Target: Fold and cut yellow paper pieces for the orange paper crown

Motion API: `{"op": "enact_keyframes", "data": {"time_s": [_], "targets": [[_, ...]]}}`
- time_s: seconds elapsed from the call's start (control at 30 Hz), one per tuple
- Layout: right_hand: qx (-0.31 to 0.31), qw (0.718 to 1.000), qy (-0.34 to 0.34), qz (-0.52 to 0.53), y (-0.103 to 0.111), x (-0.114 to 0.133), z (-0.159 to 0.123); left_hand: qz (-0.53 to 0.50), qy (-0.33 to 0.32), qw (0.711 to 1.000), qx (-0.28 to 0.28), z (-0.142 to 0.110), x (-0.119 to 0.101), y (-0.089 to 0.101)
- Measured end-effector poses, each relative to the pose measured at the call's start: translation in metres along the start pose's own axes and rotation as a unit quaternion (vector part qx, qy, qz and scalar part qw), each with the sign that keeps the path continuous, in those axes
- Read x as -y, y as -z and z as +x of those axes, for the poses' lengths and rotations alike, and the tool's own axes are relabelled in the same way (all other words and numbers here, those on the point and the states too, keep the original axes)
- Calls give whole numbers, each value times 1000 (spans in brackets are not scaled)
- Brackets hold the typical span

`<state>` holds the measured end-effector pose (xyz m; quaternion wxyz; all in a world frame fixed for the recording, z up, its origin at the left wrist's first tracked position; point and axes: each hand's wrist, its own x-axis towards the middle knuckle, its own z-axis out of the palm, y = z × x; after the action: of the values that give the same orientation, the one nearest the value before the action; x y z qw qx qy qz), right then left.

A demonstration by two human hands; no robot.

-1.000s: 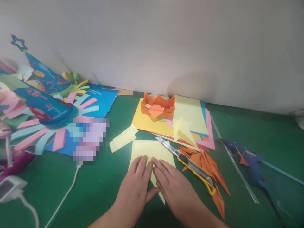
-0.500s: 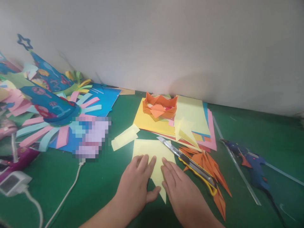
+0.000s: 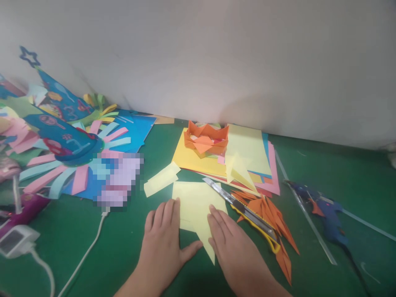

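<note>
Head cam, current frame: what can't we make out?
All in the head view:
- Pale yellow sheet: parts of its side edges, under the left hand and right hand.
- Orange folded pieces: exact count; the cutter covers some.
- Pale purple item: pixelated.
- Blue glue gun: cord's end, cut by bottom edge.
- Grey thing: blurred, cut by right edge.

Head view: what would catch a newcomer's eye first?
Probably the front fringed blue cone hat, at left; then the orange paper crown on the paper stack at the back. Nearer, the yellow box cutter overlaps the pale yellow paper between left hand and right hand.
</note>
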<state>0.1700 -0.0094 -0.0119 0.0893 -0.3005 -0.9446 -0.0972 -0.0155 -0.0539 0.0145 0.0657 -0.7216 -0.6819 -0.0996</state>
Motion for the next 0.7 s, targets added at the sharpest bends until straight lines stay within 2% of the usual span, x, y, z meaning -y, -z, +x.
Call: {"op": "enact_keyframes", "data": {"time_s": [0.23,0.43,0.57,0.63,0.7], "targets": [[6,1000,17,0,6,0,3,3,8,1000,-2,-2,0,-3],[-6,1000,2,-18,13,-6,2,-1,3,1000,0,-2,1,-3],[-32,999,2,-1,25,-20,0,-16,1,1000,0,-1,5,-3],[-46,999,-17,19,34,-32,0,-29,7,1000,-8,0,5,-1],[-47,997,-64,24,42,-46,0,-53,5,998,-21,2,3,3]]}}
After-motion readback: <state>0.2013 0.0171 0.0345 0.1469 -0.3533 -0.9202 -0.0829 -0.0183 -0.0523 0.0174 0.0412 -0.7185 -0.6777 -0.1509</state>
